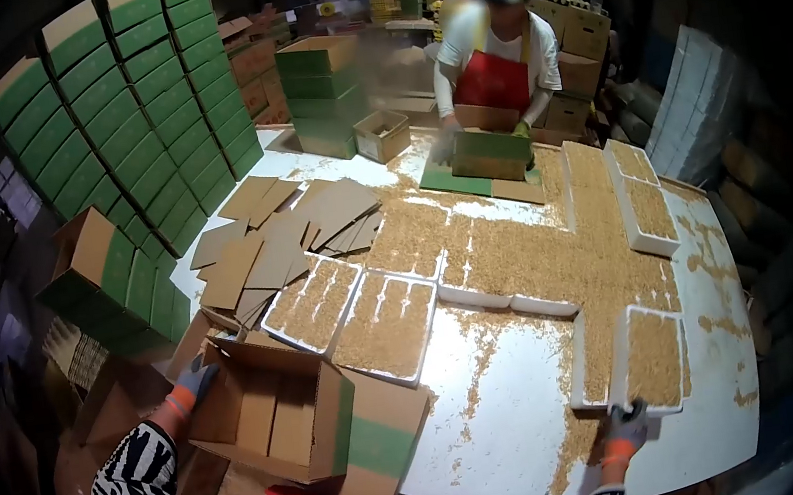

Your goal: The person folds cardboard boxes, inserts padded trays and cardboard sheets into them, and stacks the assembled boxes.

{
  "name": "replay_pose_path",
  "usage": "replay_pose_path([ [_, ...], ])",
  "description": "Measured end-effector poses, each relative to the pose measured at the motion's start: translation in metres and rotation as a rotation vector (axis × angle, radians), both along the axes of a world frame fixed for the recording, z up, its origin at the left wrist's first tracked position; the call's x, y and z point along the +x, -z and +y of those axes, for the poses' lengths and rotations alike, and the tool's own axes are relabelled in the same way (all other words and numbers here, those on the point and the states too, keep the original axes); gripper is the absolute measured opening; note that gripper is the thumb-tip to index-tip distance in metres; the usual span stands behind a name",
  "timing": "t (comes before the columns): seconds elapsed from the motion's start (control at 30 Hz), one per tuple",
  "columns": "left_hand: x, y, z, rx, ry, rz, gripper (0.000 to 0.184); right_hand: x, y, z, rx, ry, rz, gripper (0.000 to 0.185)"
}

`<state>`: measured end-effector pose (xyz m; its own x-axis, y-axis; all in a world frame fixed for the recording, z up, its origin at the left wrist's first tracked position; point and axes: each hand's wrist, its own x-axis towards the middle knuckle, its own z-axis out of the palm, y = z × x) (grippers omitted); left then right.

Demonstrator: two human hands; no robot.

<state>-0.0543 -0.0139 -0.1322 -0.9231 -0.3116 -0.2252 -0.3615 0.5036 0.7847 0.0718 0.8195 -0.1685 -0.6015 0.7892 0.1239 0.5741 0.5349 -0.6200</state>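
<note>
My left hand (195,378), in a grey glove with an orange cuff, grips the left rim of an open cardboard box (289,418). The box is tilted, and its bare brown inside faces up. On the right, my gloved right hand (626,424) holds the near end of a white tray (619,396) filled with tan, crumbly material. This tray rests partly over others. Two more filled trays (404,379) lie just beyond the box. Beneath the box's right side is a flat green-and-brown cardboard piece (387,439).
Loose cardboard sheets (263,260) are heaped at the table's left. Tall stacks of green boxes (115,124) rise behind them. Across the white table (497,404), a co-worker (496,54) in a red apron handles a green box (490,155). Tan crumbs are scattered about.
</note>
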Motion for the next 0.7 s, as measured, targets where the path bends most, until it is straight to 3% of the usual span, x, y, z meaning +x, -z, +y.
replay_pose_path([
  [0.07, 0.0, -0.005, 0.009, -0.017, -0.014, 0.013, 0.049, 0.028, 0.017, -0.032, -0.054, 0.024, 0.18, 0.048],
  [0.17, -0.001, -0.007, 0.017, -0.084, 0.041, 0.102, 0.049, 0.048, 0.111, 0.005, -0.139, 0.128, 0.682, 0.062],
  [0.23, -0.005, 0.012, 0.006, -0.049, 0.126, 0.156, 0.049, 0.033, 0.105, 0.014, -0.208, 0.305, 0.683, 0.06],
  [0.3, -0.003, 0.011, 0.022, -0.125, 0.124, 0.235, 0.05, 0.02, 0.084, 0.011, -0.376, 0.39, 0.771, 0.06],
  [0.4, 0.001, -0.015, 0.061, -0.323, 0.115, 0.237, 0.049, -0.001, -0.015, -0.032, -0.782, 0.327, 1.03, 0.062],
  [0.47, 0.001, -0.021, 0.063, -0.413, 0.132, 0.152, 0.049, 0.007, -0.031, -0.041, -0.828, 0.193, 0.994, 0.064],
  [0.5, -0.005, -0.007, 0.05, -0.19, 0.126, 0.175, 0.049, 0.013, -0.045, -0.056, -0.9, 0.08, 1.018, 0.065],
  [0.57, 0.003, -0.066, 0.089, -0.097, 0.126, 0.016, 0.052, 0.018, -0.071, -0.089, -1.066, -0.137, 1.021, 0.068],
  [0.6, 0.008, -0.087, 0.1, -0.053, 0.13, -0.068, 0.053, 0.019, -0.082, -0.108, -1.14, -0.225, 0.992, 0.059],
  [0.63, -0.011, -0.001, 0.059, -0.057, 0.17, 0.119, 0.055, 0.02, -0.095, -0.128, -1.167, -0.287, 0.939, 0.059],
  [0.7, -0.008, -0.021, 0.08, -0.039, 0.233, 0.143, 0.055, 0.017, -0.124, -0.175, -1.233, -0.4, 0.826, 0.059],
])
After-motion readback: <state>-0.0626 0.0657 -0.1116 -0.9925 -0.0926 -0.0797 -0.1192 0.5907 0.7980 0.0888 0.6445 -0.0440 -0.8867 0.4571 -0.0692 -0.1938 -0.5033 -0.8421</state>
